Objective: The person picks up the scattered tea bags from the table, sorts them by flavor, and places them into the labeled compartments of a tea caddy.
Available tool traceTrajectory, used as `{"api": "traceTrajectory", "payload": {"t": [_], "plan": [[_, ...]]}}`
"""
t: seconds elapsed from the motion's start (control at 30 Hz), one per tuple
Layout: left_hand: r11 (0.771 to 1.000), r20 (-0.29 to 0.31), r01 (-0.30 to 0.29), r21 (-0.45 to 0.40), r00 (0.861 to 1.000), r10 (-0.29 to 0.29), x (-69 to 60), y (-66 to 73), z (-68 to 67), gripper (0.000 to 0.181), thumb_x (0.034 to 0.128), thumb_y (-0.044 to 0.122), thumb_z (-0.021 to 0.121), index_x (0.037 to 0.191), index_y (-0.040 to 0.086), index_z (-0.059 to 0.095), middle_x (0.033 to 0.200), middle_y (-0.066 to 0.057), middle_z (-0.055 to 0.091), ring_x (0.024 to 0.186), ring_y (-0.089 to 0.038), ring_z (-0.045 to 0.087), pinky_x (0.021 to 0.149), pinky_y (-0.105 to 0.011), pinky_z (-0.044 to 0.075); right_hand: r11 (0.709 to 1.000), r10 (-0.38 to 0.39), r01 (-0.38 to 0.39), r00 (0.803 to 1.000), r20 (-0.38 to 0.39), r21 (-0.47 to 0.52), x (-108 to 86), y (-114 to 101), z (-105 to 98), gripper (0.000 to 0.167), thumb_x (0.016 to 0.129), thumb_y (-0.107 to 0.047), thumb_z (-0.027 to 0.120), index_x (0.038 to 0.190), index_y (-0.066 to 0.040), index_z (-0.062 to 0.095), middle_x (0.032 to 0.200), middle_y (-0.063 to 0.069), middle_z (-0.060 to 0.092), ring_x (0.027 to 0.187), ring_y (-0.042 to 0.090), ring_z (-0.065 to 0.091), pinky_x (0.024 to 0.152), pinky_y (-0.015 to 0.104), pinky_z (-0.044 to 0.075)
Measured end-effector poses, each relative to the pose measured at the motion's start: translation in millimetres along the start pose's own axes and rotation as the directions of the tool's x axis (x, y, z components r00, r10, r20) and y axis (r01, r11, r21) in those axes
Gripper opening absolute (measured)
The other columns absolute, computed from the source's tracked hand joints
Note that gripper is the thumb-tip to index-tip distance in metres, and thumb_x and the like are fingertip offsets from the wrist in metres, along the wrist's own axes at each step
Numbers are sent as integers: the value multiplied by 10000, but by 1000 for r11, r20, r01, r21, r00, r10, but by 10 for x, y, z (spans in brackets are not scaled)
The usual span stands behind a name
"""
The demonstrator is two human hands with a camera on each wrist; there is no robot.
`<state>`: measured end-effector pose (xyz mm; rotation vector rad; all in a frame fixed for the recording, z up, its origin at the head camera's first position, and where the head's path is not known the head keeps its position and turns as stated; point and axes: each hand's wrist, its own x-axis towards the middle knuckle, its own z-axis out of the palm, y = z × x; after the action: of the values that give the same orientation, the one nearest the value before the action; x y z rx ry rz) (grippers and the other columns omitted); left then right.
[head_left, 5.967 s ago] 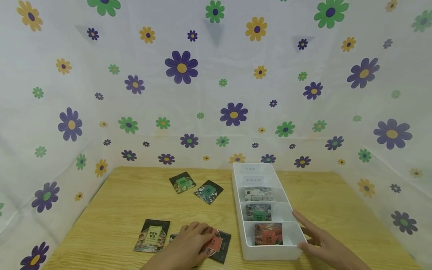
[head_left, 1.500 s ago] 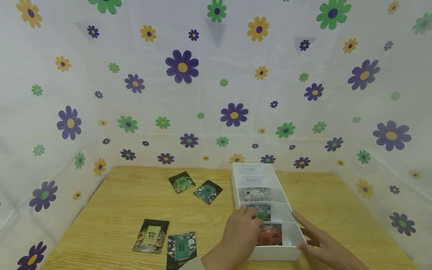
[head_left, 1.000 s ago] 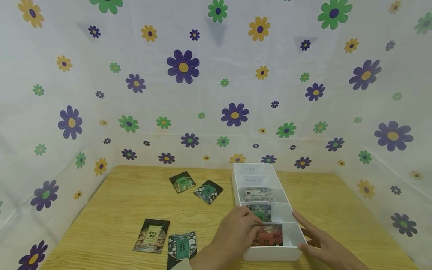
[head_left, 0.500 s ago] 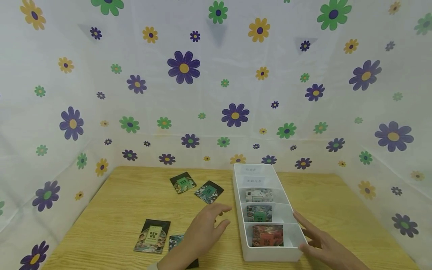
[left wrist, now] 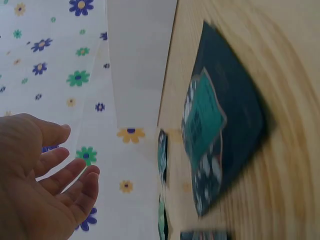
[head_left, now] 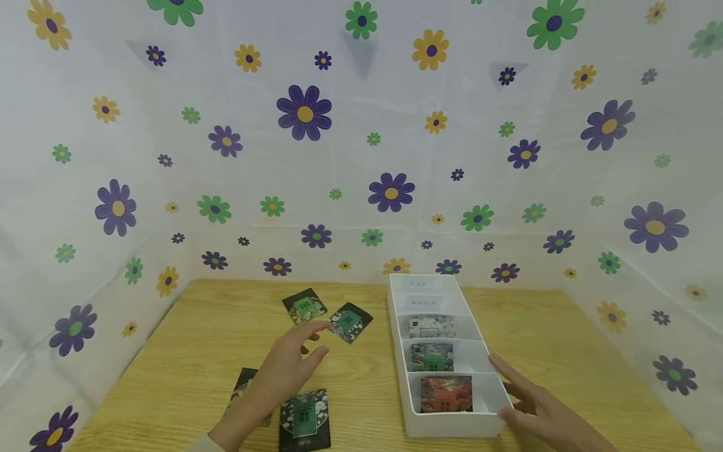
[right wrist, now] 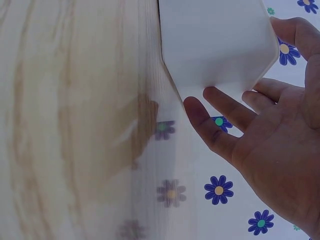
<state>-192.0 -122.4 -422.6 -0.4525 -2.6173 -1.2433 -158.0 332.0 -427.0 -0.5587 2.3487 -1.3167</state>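
My relaxed left hand (head_left: 285, 367) hovers left of the white divided tray (head_left: 456, 425), a green-labelled sachet (head_left: 349, 322) between fingertips and tray; my right hand (head_left: 539, 405), fingers extended, touches the tray's right wall.

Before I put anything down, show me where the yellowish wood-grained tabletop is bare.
Bare: the tabletop right of the long white divided plastic tray, beyond the right hand; and its left side, between the white flowered cloth and the dark rectangular sachets. Crowded: around the left hand, with four sachets near.
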Motion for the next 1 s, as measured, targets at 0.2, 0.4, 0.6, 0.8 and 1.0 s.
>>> {"api": "traceTrajectory", "payload": {"t": [0.2, 0.4, 0.6, 0.8, 1.0], "plan": [[999, -28, 52, 12, 998, -51, 45, -256, -200, 437, 979, 104, 724, 1406, 118, 633, 1344, -67, 644, 1123, -228, 641, 840, -377, 565, 1000, 5, -5, 1000, 3, 10, -1, 2, -3, 731, 1128, -189, 441, 1658, -137, -60, 1664, 331, -18, 1401, 636, 297, 988, 455, 533], [999, -6, 43, -10, 999, -43, 173, -520, -344, 458, 1020, 137, 675, 1461, 74, 572, 1365, -134, 628, 1173, -293, 634, 888, -426, 559, 1000, -4, 4, 1000, 10, 7, -8, -6, -9, 733, 1129, -187, 439, 1660, -159, -66, 1667, 325, -25, 1399, 647, 288, 961, 381, 539], [998, 30, 66, -9, 997, -66, 402, -690, -418, 502, 1045, 226, 644, 1501, 57, 523, 1452, -184, 566, 1243, -377, 596, 972, -565, 518, 1000, -20, 20, 1000, 17, 19, -12, 3, -13, 735, 1128, -166, 438, 1658, -153, -71, 1667, 321, -44, 1396, 649, 283, 946, 316, 534], [991, 72, 133, -3, 989, -132, 605, -857, -408, 550, 1049, 290, 630, 1530, 64, 487, 1529, -197, 492, 1324, -424, 530, 1011, -636, 465, 998, -43, 42, 999, 24, 39, -15, 17, -10, 732, 1125, -144, 437, 1657, -144, -66, 1666, 320, -55, 1405, 598, 311, 928, 231, 499], [981, 108, 192, 34, 975, -195, 761, -1028, -378, 590, 1050, 285, 614, 1562, 56, 432, 1549, -266, 435, 1368, -487, 462, 1033, -668, 430, 997, -56, 54, 998, 28, 58, -26, 30, -18, 736, 1122, -134, 441, 1662, -172, -59, 1668, 316, -54, 1414, 244, 453, 932, 232, 501]]}}
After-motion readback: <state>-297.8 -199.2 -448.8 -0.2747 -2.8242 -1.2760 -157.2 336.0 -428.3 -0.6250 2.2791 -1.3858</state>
